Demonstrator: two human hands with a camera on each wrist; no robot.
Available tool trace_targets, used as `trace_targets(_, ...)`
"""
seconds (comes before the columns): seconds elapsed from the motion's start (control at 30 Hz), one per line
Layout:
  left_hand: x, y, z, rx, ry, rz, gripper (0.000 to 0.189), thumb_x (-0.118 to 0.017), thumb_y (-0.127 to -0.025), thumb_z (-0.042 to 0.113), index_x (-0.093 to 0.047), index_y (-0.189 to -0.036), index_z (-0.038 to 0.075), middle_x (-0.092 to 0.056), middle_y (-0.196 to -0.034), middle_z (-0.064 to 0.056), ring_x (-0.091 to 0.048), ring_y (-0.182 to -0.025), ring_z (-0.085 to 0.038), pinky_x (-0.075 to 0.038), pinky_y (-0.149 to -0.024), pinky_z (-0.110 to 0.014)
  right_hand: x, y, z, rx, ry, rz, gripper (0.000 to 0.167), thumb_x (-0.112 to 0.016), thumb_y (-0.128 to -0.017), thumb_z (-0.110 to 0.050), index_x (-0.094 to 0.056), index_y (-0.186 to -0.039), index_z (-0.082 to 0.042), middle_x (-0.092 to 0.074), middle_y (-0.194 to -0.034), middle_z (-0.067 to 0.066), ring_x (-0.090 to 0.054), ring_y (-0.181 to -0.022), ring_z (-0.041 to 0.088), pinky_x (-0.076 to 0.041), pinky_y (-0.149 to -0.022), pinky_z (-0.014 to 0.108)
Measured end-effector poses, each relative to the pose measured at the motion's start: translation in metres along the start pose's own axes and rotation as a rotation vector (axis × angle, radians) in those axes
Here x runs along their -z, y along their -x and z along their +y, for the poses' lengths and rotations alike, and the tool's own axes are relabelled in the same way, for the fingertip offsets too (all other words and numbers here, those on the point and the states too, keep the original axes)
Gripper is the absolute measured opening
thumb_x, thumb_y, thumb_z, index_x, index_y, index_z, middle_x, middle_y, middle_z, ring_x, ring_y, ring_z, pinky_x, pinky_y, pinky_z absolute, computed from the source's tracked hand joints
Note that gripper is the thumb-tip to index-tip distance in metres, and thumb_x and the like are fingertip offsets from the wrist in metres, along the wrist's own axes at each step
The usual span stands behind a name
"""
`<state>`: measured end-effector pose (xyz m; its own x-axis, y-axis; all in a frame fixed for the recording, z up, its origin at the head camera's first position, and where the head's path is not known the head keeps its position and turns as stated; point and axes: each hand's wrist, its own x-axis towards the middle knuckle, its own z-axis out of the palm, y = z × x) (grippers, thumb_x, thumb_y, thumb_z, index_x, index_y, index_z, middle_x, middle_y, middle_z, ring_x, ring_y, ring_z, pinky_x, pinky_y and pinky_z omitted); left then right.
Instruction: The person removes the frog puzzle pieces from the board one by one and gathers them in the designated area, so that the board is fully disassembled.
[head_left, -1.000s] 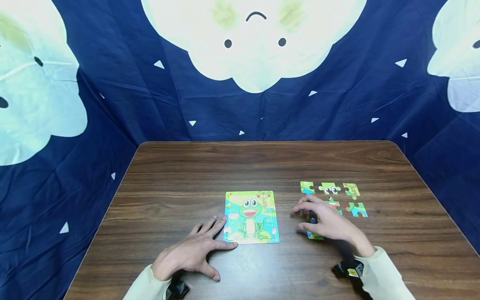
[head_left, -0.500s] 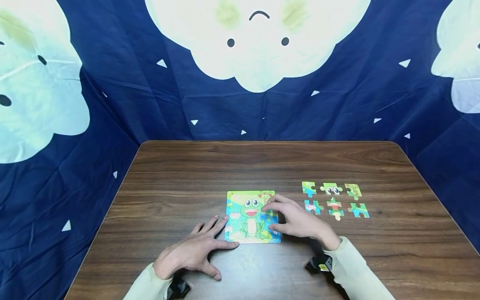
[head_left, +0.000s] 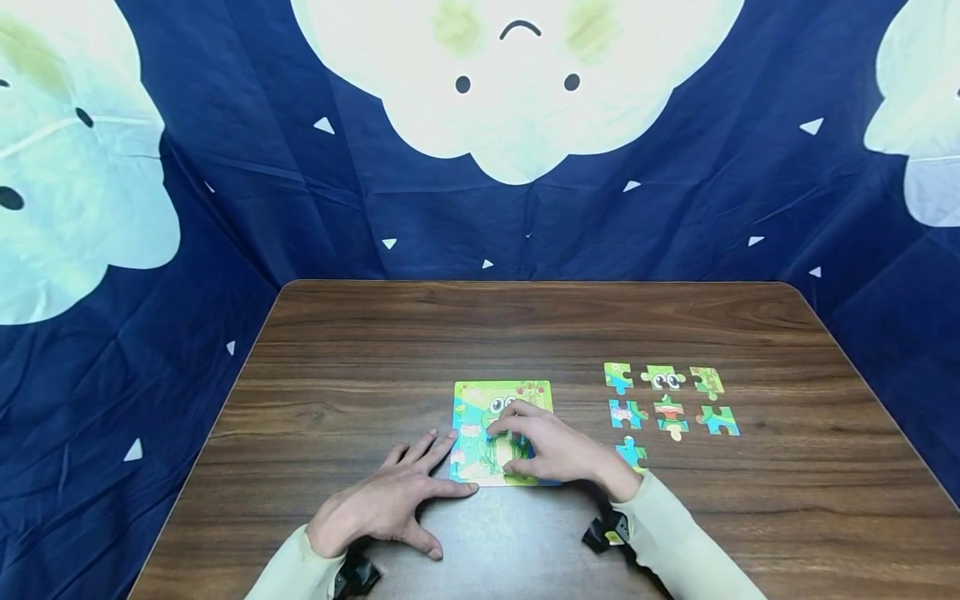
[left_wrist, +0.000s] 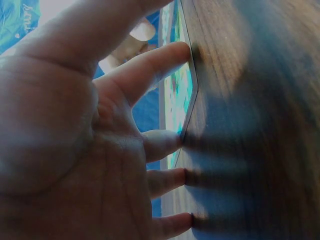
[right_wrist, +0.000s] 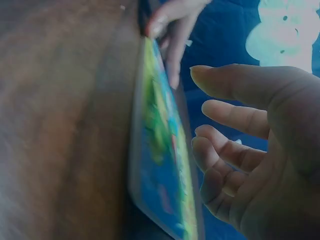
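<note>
A square frog picture board [head_left: 468, 408] lies flat in the middle of the table. My left hand [head_left: 390, 500] is spread at its lower left, and its thumb and fingers touch the edge and corner. My right hand [head_left: 555, 446] reaches across the board from the right, covering part of the frog. In the right wrist view, the right hand [right_wrist: 250, 140] shows thumb and bent fingers apart, with nothing visible between them. Several jigsaw pieces [head_left: 667, 417] lie in loose rows to the right. A lone blue and green piece [head_left: 632, 452] sits lowest, just beyond the right wrist.
The brown wooden table [head_left: 360, 333] has rounded far corners. Blue cloth [head_left: 300, 208] with white cloud shapes hangs behind it and at both sides. A small black wrist device [head_left: 607, 531] sits under the right sleeve.
My right hand has moved left from the loose pieces onto the board's middle. The pieces it covered are now in view. My left hand has stayed at the board's lower left corner.
</note>
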<state>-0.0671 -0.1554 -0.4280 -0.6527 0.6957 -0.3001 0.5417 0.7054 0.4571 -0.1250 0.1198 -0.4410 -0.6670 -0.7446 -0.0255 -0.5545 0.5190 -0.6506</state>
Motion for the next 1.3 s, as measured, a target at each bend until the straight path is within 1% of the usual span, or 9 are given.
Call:
trace_targets(0.03, 0.000, 0.000, 0.000, -0.003, -0.006, 0.006, 0.080, -0.086, -0.068, 0.052, -0.057, -0.141, 0.039, -0.018, -0.166, -0.025, -0.022, -0.149, -0.054, -0.028, -0.108, -0.072, -0.002, -0.001, 0.000, 0.003, -0.001, -0.004, 0.045, -0.078, -0.085, -0.019, -0.065, -0.128, -0.012, -0.060, -0.126, 0.001, -0.059, -0.103, 0.016, -0.051, -0.090, 0.030)
trace_targets(0.17, 0.000, 0.000, 0.000, -0.014, -0.019, 0.013, 0.079, -0.086, -0.068, 0.052, -0.057, -0.141, 0.039, -0.020, -0.166, -0.025, -0.022, -0.149, -0.053, -0.028, -0.108, -0.071, -0.010, -0.001, 0.000, -0.004, 0.011, -0.015, 0.046, -0.080, -0.083, -0.021, -0.065, -0.127, -0.013, -0.059, -0.125, 0.002, -0.055, -0.101, 0.012, -0.048, -0.088, 0.025)
trace_targets(0.3, -0.001, -0.001, 0.000, -0.014, -0.019, 0.009, 0.079, -0.086, -0.068, 0.051, -0.057, -0.141, 0.038, -0.020, -0.166, -0.026, -0.022, -0.149, -0.053, -0.028, -0.108, -0.070, -0.014, -0.001, 0.000, -0.021, 0.019, -0.006, 0.050, -0.081, -0.082, -0.024, -0.065, -0.127, -0.012, -0.058, -0.125, 0.002, -0.054, -0.103, 0.012, -0.048, -0.090, 0.026)
trace_targets(0.5, 0.000, -0.002, 0.000, -0.011, -0.011, 0.003, 0.080, -0.086, -0.068, 0.052, -0.057, -0.141, 0.038, -0.019, -0.166, -0.026, -0.022, -0.149, -0.054, -0.028, -0.108, -0.071, -0.017, 0.000, 0.002, -0.025, 0.033, 0.018, 0.056, -0.085, -0.079, -0.029, -0.066, -0.128, -0.010, -0.056, -0.125, 0.002, -0.055, -0.112, 0.013, -0.049, -0.099, 0.033)
trace_targets(0.63, 0.000, -0.002, -0.001, -0.004, 0.005, -0.007, 0.080, -0.086, -0.069, 0.052, -0.056, -0.141, 0.038, -0.017, -0.166, -0.025, -0.020, -0.149, -0.054, -0.026, -0.109, -0.073, -0.021, 0.000, 0.003, -0.030, 0.045, 0.034, 0.056, -0.086, -0.078, -0.030, -0.067, -0.127, -0.009, -0.055, -0.125, 0.002, -0.055, -0.113, 0.014, -0.049, -0.100, 0.033)
trace_targets(0.83, 0.000, -0.001, -0.001, 0.000, 0.016, -0.016, 0.079, -0.085, -0.069, 0.052, -0.056, -0.141, 0.039, -0.017, -0.167, -0.024, -0.019, -0.150, -0.054, -0.026, -0.108, -0.074, -0.025, -0.002, 0.003, -0.045, 0.052, 0.039, 0.051, -0.086, -0.078, -0.031, -0.068, -0.122, -0.012, -0.056, -0.122, 0.001, -0.055, -0.112, 0.014, -0.049, -0.100, 0.034)
trace_targets(0.93, 0.000, 0.000, -0.001, -0.001, 0.017, -0.010, 0.079, -0.086, -0.069, 0.052, -0.056, -0.141, 0.039, -0.017, -0.167, -0.025, -0.020, -0.150, -0.054, -0.026, -0.108, -0.075, -0.027, -0.003, 0.001, -0.064, 0.056, 0.040, 0.050, -0.086, -0.077, -0.031, -0.068, -0.120, -0.013, -0.056, -0.120, 0.001, -0.055, -0.110, 0.014, -0.049, -0.099, 0.034)
trace_targets(1.17, 0.000, 0.001, 0.000, -0.001, 0.014, 0.000, 0.079, -0.086, -0.068, 0.052, -0.057, -0.141, 0.039, -0.018, -0.166, -0.025, -0.021, -0.149, -0.055, -0.026, -0.108, -0.074, -0.028, -0.005, -0.004, -0.142, 0.055, 0.036, 0.051, -0.086, -0.075, -0.031, -0.068, -0.119, -0.013, -0.055, -0.112, -0.003, -0.054, -0.103, 0.010, -0.048, -0.096, 0.033)
trace_targets(1.3, 0.000, 0.001, 0.000, -0.001, 0.010, 0.004, 0.079, -0.086, -0.068, 0.051, -0.057, -0.140, 0.039, -0.019, -0.166, -0.025, -0.022, -0.149, -0.055, -0.027, -0.107, -0.074, -0.028, -0.005, -0.006, -0.151, 0.065, 0.041, 0.051, -0.087, -0.074, -0.029, -0.068, -0.118, -0.011, -0.055, -0.111, -0.002, -0.053, -0.100, 0.011, -0.048, -0.094, 0.033)
